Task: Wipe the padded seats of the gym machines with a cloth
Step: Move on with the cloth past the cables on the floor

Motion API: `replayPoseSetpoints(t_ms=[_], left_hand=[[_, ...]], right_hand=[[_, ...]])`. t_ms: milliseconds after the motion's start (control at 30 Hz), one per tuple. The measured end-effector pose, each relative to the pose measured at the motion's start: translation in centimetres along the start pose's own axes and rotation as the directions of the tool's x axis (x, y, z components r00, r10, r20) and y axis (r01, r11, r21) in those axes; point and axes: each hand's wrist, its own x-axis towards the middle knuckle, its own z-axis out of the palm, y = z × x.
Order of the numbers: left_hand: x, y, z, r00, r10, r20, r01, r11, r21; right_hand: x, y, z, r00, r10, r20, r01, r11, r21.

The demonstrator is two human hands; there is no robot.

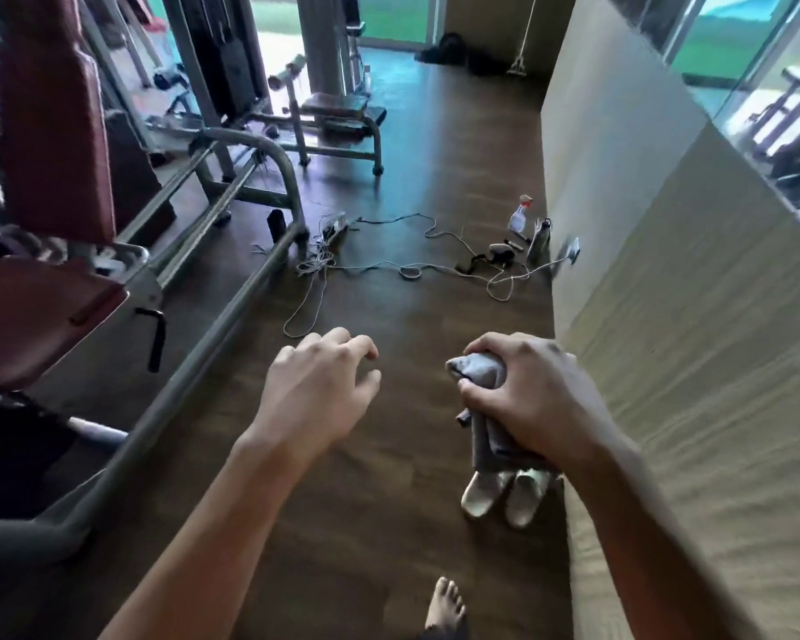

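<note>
My right hand (pixel 527 399) grips a bunched grey cloth (pixel 479 371), whose tail hangs down below the fist. My left hand (pixel 319 390) hovers over the floor beside it, fingers loosely curled, holding nothing. At the left stands a gym machine with a dark red padded seat (pixel 33 311) and a dark red padded backrest (pixel 52 131) above it. Both hands are well to the right of that seat. Farther back a bench with a dark padded top (pixel 336 103) sits by a weight stack.
The machine's grey metal frame tubes (pixel 232 288) run along the floor on the left. Tangled white cables (pixel 389 265), a power strip, a spray bottle (pixel 520 214) and a flask lie ahead by the beige wall (pixel 666 270). A pair of sandals (pixel 504 496) sits near the wall. My bare foot (pixel 444 607) is below.
</note>
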Motion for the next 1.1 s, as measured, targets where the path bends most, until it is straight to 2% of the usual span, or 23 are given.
replayPoseSetpoints(t_ms=[300, 467, 800, 1100], left_hand=[[19.8, 0.3, 1.7, 0.994, -0.113, 0.006, 0.113, 0.993, -0.036], [32.2, -4.0, 3.3, 0.994, -0.109, 0.028, 0.11, 0.994, -0.012], [58.5, -13.4, 2.9, 0.996, -0.092, 0.02, 0.093, 0.993, -0.075], [82.2, -18.2, 4.1, 0.993, -0.115, 0.013, 0.115, 0.984, -0.135]], right_hand=[[22.6, 3.9, -2.1, 0.991, -0.101, 0.085, 0.106, 0.992, -0.06], [36.0, 3.9, -0.2, 0.989, -0.115, 0.097, 0.122, 0.99, -0.073], [62.9, 0.1, 1.6, 0.991, -0.091, 0.102, 0.097, 0.994, -0.058], [87.8, 1.8, 2.3, 0.992, -0.098, 0.076, 0.101, 0.994, -0.029]])
